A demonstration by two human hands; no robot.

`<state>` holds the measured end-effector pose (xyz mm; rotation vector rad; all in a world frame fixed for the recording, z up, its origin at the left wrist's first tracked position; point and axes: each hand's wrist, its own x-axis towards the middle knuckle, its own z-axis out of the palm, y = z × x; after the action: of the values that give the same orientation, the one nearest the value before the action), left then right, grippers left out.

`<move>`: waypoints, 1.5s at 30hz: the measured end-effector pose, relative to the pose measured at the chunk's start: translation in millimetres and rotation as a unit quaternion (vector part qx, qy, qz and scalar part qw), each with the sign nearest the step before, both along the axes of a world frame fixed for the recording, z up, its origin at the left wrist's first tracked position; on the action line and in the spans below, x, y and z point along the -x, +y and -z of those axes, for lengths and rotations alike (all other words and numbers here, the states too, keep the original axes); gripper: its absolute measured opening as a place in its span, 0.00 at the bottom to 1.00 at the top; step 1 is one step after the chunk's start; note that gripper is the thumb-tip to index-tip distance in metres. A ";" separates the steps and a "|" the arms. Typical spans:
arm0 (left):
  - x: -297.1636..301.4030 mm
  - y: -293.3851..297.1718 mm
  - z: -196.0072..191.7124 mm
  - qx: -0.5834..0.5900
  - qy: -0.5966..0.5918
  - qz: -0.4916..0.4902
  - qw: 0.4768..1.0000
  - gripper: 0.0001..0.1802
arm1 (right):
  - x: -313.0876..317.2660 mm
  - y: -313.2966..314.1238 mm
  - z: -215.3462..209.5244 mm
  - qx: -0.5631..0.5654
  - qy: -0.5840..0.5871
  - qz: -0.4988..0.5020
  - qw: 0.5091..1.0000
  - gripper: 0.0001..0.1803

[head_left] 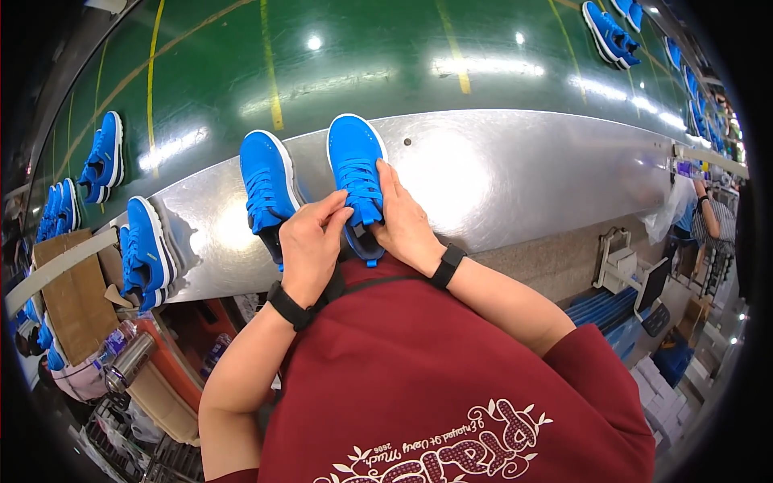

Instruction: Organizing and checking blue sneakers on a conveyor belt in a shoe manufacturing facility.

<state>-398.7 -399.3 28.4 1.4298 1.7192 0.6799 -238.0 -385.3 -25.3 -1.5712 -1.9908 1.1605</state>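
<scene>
Two blue sneakers with white soles lie side by side on the metal ledge before me, toes pointing away. My right hand (pixel 407 221) grips the right-hand sneaker (pixel 354 149), its fingers along the shoe's right side and its thumb near the tongue. Thumb and forefinger of my left hand (pixel 310 241) are pinched together at the left edge of the blue shoelace (pixel 360 181) on that same shoe. The tip of the lace between them is mostly hidden. Untouched, the other sneaker (pixel 262 177) stands just left, its heel partly behind my left hand.
Beyond the metal ledge (pixel 547 161) runs a green belt (pixel 354 56) with yellow lines. More blue sneakers stand at the left (pixel 145 253) and far right (pixel 612 36). A cardboard sheet (pixel 74 298) leans at left. Another person (pixel 713 217) is at the far right.
</scene>
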 end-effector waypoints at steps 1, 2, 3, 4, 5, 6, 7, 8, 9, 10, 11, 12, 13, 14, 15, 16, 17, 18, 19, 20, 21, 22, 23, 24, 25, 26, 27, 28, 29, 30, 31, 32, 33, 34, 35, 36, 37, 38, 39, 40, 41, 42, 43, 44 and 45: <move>0.0 2.5 2.3 0.002 -0.036 -0.032 0.999 0.19 | 0.5 -0.2 -0.6 0.001 -0.001 0.002 1.000 0.50; 3.6 7.6 4.3 0.003 -0.037 -0.030 0.999 0.19 | 0.9 0.0 -1.7 0.002 -0.006 0.001 1.000 0.49; 10.1 15.8 7.0 0.041 -0.076 -0.015 0.996 0.18 | 1.3 1.0 -3.1 0.003 -0.011 0.000 1.000 0.49; 15.7 23.5 8.9 0.079 -0.115 0.000 0.990 0.17 | 2.1 1.4 -4.2 0.003 -0.012 0.003 1.000 0.49; 19.5 29.1 10.0 0.083 -0.114 0.034 0.989 0.18 | 3.0 1.3 -5.2 0.010 -0.019 0.001 1.000 0.49; 19.6 35.1 6.6 0.085 -0.116 0.037 0.989 0.18 | 2.7 1.3 -5.5 0.017 -0.026 0.000 1.000 0.48; 19.8 41.4 0.7 0.119 -0.107 0.076 0.984 0.19 | 2.1 1.1 -4.6 0.019 -0.029 0.003 0.999 0.48; 19.8 46.4 -2.8 0.153 -0.098 0.114 0.977 0.20 | 1.5 0.7 -2.9 0.004 -0.033 0.007 0.999 0.48; 21.3 49.6 -3.4 0.166 -0.087 0.137 0.973 0.22 | 2.6 0.7 -2.3 -0.012 -0.036 0.010 0.999 0.48; 23.2 52.5 -1.3 0.168 -0.088 0.140 0.972 0.22 | 3.1 0.9 -2.9 -0.010 -0.037 0.013 0.999 0.48; 25.8 55.6 2.2 0.184 -0.125 0.152 0.963 0.22 | 3.0 1.1 -4.0 -0.014 -0.046 0.009 0.999 0.48; 27.9 58.7 5.9 0.200 -0.163 0.164 0.952 0.22 | 2.3 1.4 -4.9 -0.018 -0.056 0.005 0.998 0.48; 32.4 62.4 9.7 0.203 -0.164 0.166 0.951 0.22 | 2.2 1.6 -5.5 -0.016 -0.058 0.007 0.998 0.48; 38.9 66.2 13.6 0.244 -0.231 0.162 0.928 0.22 | 2.3 1.9 -5.9 -0.017 -0.062 0.002 0.998 0.48; 43.6 69.5 16.1 0.285 -0.296 0.158 0.898 0.22 | 2.0 2.2 -6.3 -0.017 -0.068 -0.003 0.998 0.48; 47.7 70.8 17.6 0.288 -0.297 0.160 0.896 0.22 | 2.4 3.0 -6.9 -0.014 -0.070 0.000 0.997 0.48; 51.5 71.2 17.9 0.302 -0.314 0.154 0.887 0.20 | 3.7 4.1 -7.4 -0.017 -0.072 -0.003 0.997 0.47; 50.5 73.3 14.0 0.318 -0.331 0.150 0.876 0.19 | 4.1 4.5 -7.0 -0.020 -0.075 -0.004 0.997 0.47; 49.4 74.9 9.0 0.321 -0.332 0.152 0.874 0.19 | 4.0 4.4 -5.6 -0.017 -0.077 -0.001 0.997 0.47; 48.4 76.2 2.0 0.257 -0.213 0.158 0.929 0.18 | 4.1 4.2 -3.7 -0.012 -0.073 0.003 0.997 0.47; 45.7 75.7 -5.3 0.186 -0.090 0.158 0.966 0.17 | 4.1 4.7 -2.6 -0.009 -0.069 0.003 0.998 0.47; 44.3 71.9 -7.4 0.187 -0.090 0.154 0.966 0.17 | 4.1 4.8 -2.7 -0.009 -0.069 0.000 0.998 0.47; 43.3 67.0 -9.8 0.007 0.020 0.204 0.979 0.17 | 3.6 4.6 -3.1 -0.002 -0.068 0.004 0.998 0.47; 42.8 61.1 -12.9 -0.173 0.133 0.243 0.945 0.18 | 4.6 5.7 -2.8 0.003 -0.064 0.006 0.998 0.48; 38.0 50.9 -16.1 -0.166 0.137 0.258 0.942 0.22 | 4.9 5.9 -3.3 0.003 -0.062 0.001 0.998 0.48; 30.9 41.0 -21.3 -0.166 0.181 0.282 0.928 0.23 | 4.2 6.2 -4.0 0.016 -0.065 0.003 0.998 0.48; 27.5 26.2 -18.8 -0.149 0.184 0.285 0.929 0.24 | 5.1 6.9 -4.7 0.028 -0.064 -0.001 0.998 0.48; 24.8 16.7 -14.9 -0.134 0.185 0.288 0.930 0.25 | 5.7 7.5 -5.1 0.025 -0.059 -0.010 0.998 0.48; 25.0 11.4 -12.6 -0.126 0.200 0.285 0.929 0.27 | 5.8 7.7 -5.7 0.029 -0.056 -0.004 0.998 0.48; 24.0 10.4 -13.8 -0.125 0.206 0.277 0.930 0.27 | 5.4 7.9 -6.2 0.032 -0.055 0.004 0.998 0.47; 23.6 10.1 -14.9 -0.140 0.197 0.262 0.934 0.26 | 5.5 7.6 -6.8 0.028 -0.050 -0.005 0.998 0.47; 26.1 8.3 -16.4 -0.154 0.187 0.246 0.938 0.26 | 5.9 7.0 -7.3 0.035 -0.022 0.007 0.999 0.46; 30.3 4.6 -17.3 -0.156 0.192 0.239 0.939 0.26 | 4.5 6.5 -7.4 0.042 0.004 0.021 0.999 0.45; 36.1 -0.8 -18.3 -0.182 0.179 0.211 0.944 0.24 | 2.5 6.8 -7.2 0.049 0.030 0.034 0.998 0.44; 42.8 -6.7 -19.0 -0.208 0.165 0.183 0.946 0.22 | -0.5 8.4 -6.6 0.042 0.051 0.030 0.997 0.43; 49.6 -13.0 -19.4 -0.234 0.151 0.155 0.948 0.20 | -3.8 10.8 -8.4 0.040 0.051 0.023 0.998 0.43; 59.5 -18.5 -18.7 -0.235 0.157 0.103 0.954 0.19 | -7.1 15.1 -11.5 0.075 0.043 0.052 0.995 0.43; 69.3 -25.5 -17.5 -0.215 0.132 0.049 0.966 0.21 | -11.3 19.5 -12.9 0.109 0.034 0.081 0.990 0.43; 76.1 -29.9 -16.8 -0.200 0.135 0.000 0.970 0.23 | -17.3 25.1 -10.9 0.082 0.023 0.076 0.993 0.43; 85.0 -34.1 -14.3 -0.184 0.140 -0.050 0.972 0.24 | -21.1 32.0 -10.6 0.054 0.014 0.067 0.996 0.42; 96.9 -40.9 -1.1 -0.144 0.129 -0.049 0.980 0.34 | -29.3 35.5 -17.8 0.036 -0.003 0.019 0.999 0.41; 100.3 -43.9 8.0 -0.145 0.132 -0.056 0.979 0.34 | -24.4 40.9 -30.1 0.033 -0.001 0.012 0.999 0.41; 104.5 -46.2 14.4 -0.120 0.114 -0.067 0.984 0.37 | -18.1 46.3 -47.6 -0.041 0.009 -0.002 0.999 0.38; 108.7 -47.7 21.8 -0.094 0.096 -0.077 0.988 0.41 | -12.1 50.8 -63.1 -0.115 0.019 -0.014 0.993 0.36; 112.7 -46.8 32.7 -0.075 0.064 -0.073 0.992 0.47 | 3.3 48.4 -75.2 -0.054 0.114 0.007 0.992 0.30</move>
<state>-511.5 -446.2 -4.3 1.4879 1.9216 0.8262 -241.3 -336.9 49.9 -1.3335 -1.8570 1.1503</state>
